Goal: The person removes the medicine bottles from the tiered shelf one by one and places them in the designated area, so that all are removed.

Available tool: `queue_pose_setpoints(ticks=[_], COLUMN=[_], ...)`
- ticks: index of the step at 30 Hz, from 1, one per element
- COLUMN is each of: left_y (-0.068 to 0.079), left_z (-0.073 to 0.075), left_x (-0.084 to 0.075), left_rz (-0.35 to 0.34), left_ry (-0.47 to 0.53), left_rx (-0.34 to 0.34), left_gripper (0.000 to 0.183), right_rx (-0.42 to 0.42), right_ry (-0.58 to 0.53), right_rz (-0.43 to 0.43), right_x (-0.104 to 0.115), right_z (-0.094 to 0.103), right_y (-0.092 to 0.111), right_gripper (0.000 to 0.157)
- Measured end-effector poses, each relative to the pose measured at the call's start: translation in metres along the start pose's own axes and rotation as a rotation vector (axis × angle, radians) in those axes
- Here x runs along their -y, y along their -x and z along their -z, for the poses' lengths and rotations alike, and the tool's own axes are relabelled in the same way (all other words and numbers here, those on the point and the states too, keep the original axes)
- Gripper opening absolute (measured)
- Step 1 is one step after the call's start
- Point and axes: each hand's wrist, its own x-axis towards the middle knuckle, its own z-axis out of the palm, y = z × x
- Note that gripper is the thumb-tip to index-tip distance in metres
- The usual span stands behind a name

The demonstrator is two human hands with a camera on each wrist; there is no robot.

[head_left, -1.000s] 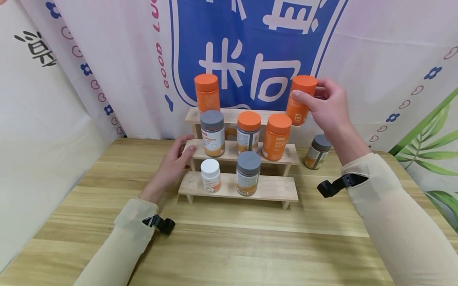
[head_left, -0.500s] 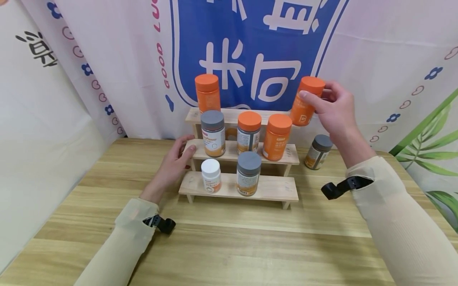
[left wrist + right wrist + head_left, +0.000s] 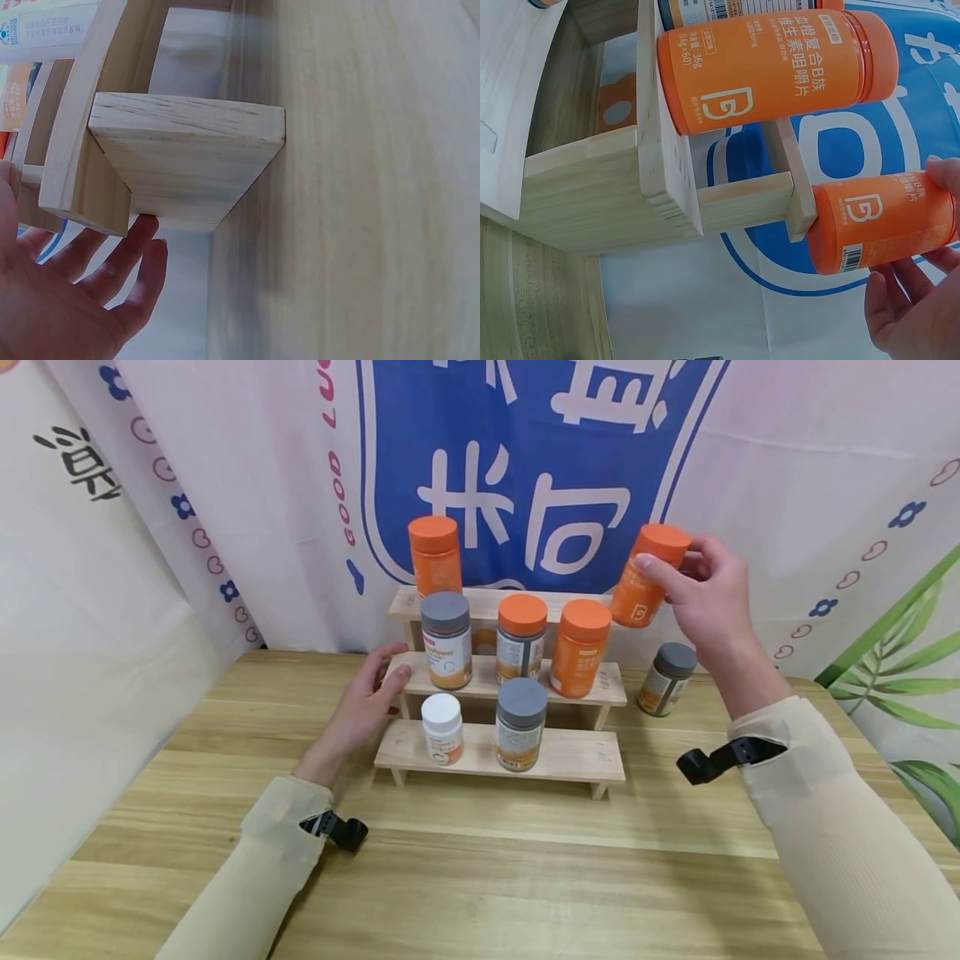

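Observation:
My right hand (image 3: 712, 589) grips an orange supplement bottle (image 3: 889, 221) near its lid, thumb in front and fingers behind. The bottle leans, its base right by the right end of the top tier. My left hand (image 3: 363, 697) holds the left end of the three-tier wooden display stand (image 3: 570, 752), thumb over the middle tier and fingers (image 3: 124, 262) behind and beneath. Another orange bottle (image 3: 435, 558) stands on the top tier's left. On the middle tier are a grey-lidded bottle (image 3: 447, 643), an orange-lidded bottle (image 3: 521, 639) and an orange bottle (image 3: 581, 652).
The lowest tier carries a small white bottle (image 3: 442, 731) and a grey-lidded bottle (image 3: 520, 727). One more grey-lidded bottle (image 3: 666, 681) stands on the wooden table (image 3: 480, 877), right of the stand. A printed curtain (image 3: 285, 527) hangs close behind.
My right hand has moved right and slightly down with the orange bottle, which now tilts more, its lid to the right. The left hand and the stand have stayed put.

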Motion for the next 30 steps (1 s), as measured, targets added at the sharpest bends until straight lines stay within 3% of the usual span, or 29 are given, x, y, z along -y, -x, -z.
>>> queue_pose_setpoints(ticks=[20,28,30], left_y=[0.002,0.000,0.000], left_z=[0.000,0.000,0.000], left_x=[0.000,0.002,0.002], left_rz=[-0.010,-0.010,-0.013], left_ry=[0.011,0.021,0.021], left_rx=[-0.001,0.002,0.000], left_gripper=[0.055,0.055,0.055], right_rx=[-0.037,-0.073,-0.077], right_ry=[0.008,-0.100,-0.086], right_rz=[-0.011,-0.057,-0.056], right_x=[-0.010,-0.020,-0.025], right_z=[0.012,0.023,0.026], right_y=[0.006,0.007,0.008], right_gripper=[0.050,0.052,0.050])
